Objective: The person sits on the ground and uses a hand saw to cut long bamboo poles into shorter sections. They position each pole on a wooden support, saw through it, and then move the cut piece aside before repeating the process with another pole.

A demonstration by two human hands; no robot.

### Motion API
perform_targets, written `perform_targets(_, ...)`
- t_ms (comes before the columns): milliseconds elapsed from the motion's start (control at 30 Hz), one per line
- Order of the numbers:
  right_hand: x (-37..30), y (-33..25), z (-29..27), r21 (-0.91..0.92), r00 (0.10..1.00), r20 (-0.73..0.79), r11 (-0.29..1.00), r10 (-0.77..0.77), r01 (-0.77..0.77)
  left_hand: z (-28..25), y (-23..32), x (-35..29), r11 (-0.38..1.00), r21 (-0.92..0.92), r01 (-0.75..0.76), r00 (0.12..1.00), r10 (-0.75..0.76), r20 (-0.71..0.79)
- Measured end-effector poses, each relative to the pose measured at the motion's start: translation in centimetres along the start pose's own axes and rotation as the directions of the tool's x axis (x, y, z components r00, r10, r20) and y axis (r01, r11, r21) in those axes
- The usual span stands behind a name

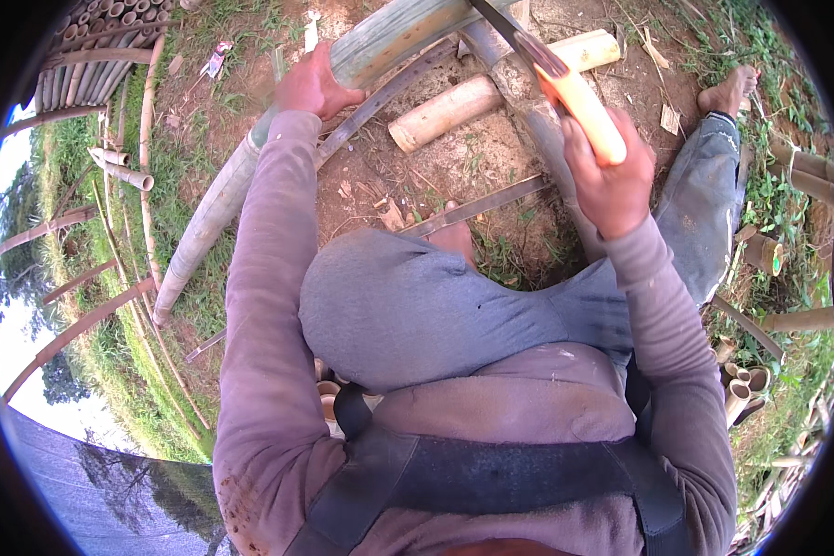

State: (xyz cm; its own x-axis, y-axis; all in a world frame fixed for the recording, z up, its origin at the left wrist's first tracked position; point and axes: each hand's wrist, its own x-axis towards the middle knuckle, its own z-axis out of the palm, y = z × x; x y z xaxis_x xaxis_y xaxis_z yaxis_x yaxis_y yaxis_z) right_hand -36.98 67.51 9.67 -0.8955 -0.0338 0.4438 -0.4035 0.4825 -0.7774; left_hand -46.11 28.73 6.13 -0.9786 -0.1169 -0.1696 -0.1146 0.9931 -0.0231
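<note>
a thick bamboo pole [398, 39] slants across the top of the view, the left hand [317, 88] against it, fingers partly hidden; whether that grip is clamped cannot be told. the right hand [613, 176] wraps firmly round the orange handle of a knife [587, 116], blade at the pole, contact unclear. trimming appears under way; the next stroke likely calls for a steadied pole. a shorter bamboo length [445, 113] lies nearby.

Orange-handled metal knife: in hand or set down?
In hand: the bare right hand grips the knife, fingers around its orange handle.
</note>
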Motion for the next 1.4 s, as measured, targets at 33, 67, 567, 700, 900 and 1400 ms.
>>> perform_targets(33, 4.1, 1.0, 2.9, -0.013, 1.0, -0.013, 1.0, 0.027, -0.027, -0.4, 0.9, -0.1, 1.0, -0.004, -0.017, 1.0, 0.017, -0.01)
perform_targets(67, 7.4, 1.9, 5.7, 0.033, 0.999, -0.042, 0.999, 0.014, -0.012, -1.4, 1.5, 0.6, 1.0, 0.004, -0.03, 0.999, 0.03, -0.041)
perform_targets(567, -0.6, 1.9, 0.6, 0.053, 1.0, -0.015, 0.999, -0.001, 0.002, -0.8, 0.1, 1.0, 1.0, -0.01, 0.01, 1.0, -0.011, -0.024)
perform_targets(700, 11.0, 1.8, 10.3, 0.069, 0.994, -0.073, 0.995, 0.079, -0.074, -1.6, 1.0, 0.7, 1.0, -0.029, 0.007, 1.0, -0.006, 0.012)
perform_targets(900, -1.1, 0.4, 0.1, 0.051, 0.999, 0.005, 0.998, 0.043, -0.044, -0.6, -0.8, 0.7, 0.999, -0.03, 0.03, 0.999, -0.03, 0.018)
perform_targets(1400, 4.2, 2.2, 5.5, 0.099, 0.998, -0.006, 0.993, 0.064, -0.063, -1.3, -0.9, 1.5, 0.994, -0.096, -0.045, 0.999, 0.043, -0.023)
